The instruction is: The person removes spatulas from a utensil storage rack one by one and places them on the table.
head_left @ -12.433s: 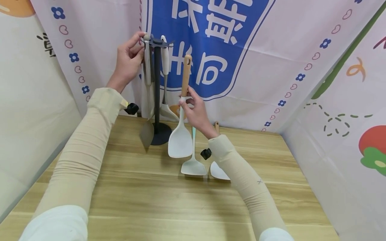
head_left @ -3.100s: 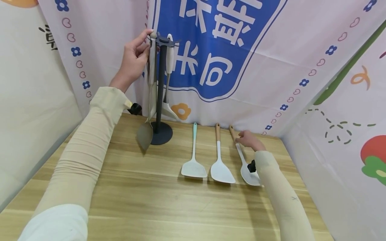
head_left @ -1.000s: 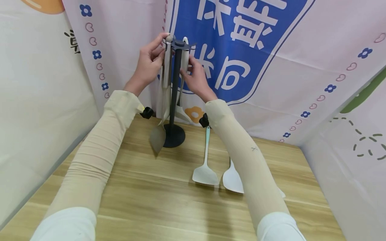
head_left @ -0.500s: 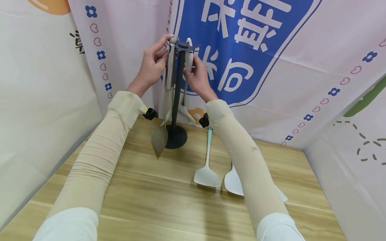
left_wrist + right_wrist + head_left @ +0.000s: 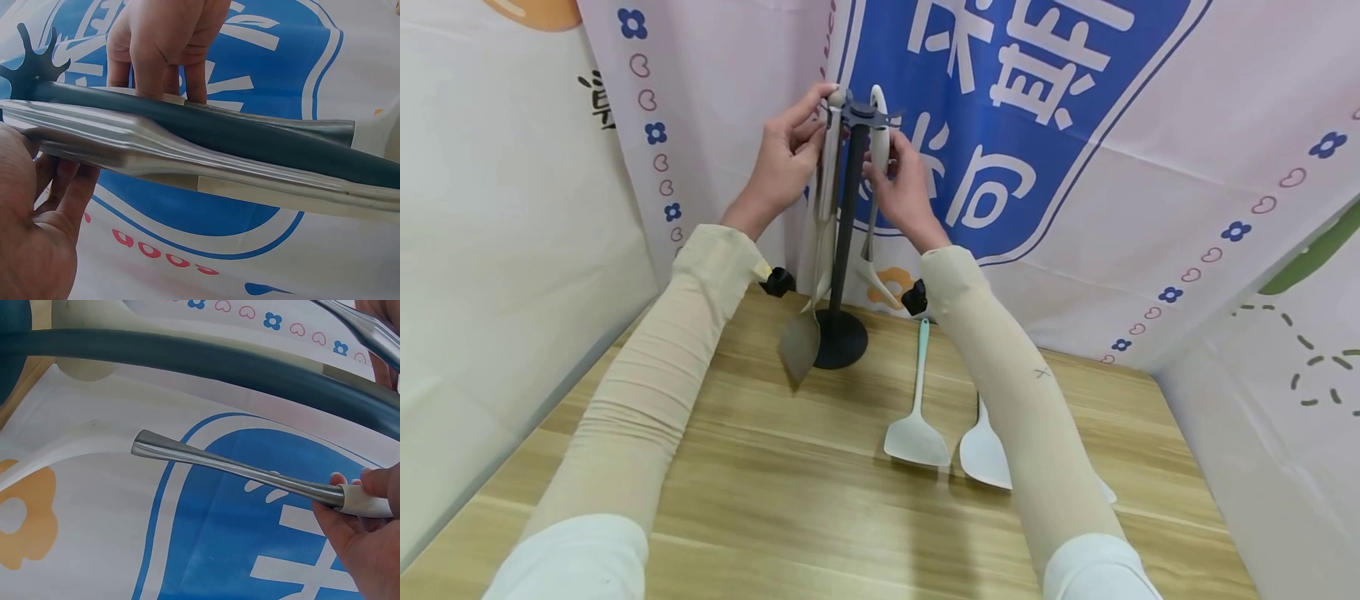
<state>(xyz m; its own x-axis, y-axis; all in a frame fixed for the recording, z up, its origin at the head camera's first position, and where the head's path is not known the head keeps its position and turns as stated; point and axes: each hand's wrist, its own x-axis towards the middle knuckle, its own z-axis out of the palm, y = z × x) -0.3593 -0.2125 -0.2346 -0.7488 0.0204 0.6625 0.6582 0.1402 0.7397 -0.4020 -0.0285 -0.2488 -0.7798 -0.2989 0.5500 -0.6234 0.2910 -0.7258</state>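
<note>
In the head view my left hand [image 5: 786, 162] holds the upper handle of a metal spatula [image 5: 800, 343] hanging at the left of a black utensil stand [image 5: 841, 337]. Its index finger reaches the handle's top end. My right hand [image 5: 904, 185] pinches the white handle of a utensil with a metal shaft [image 5: 868, 237] at the stand's right side. The handle's loop rises above the hook arms; I cannot tell whether it is free of them. In the right wrist view, thumb and fingers grip the white handle [image 5: 362, 501]; the white head is partly seen.
On the wooden table [image 5: 760, 517] lie a mint-handled spatula [image 5: 917, 437] and a white spatula [image 5: 985, 454], partly under my right forearm. Another white utensil's edge [image 5: 1107, 492] shows beyond the sleeve. Another light utensil hangs behind the stand. Printed cloth [image 5: 1075, 250] stands behind the table.
Earlier my right hand set a wooden-handled white spatula on the table, then another utensil at the right. It then moved to the stand, gripped the white handle and raised it slightly. My left hand stayed.
</note>
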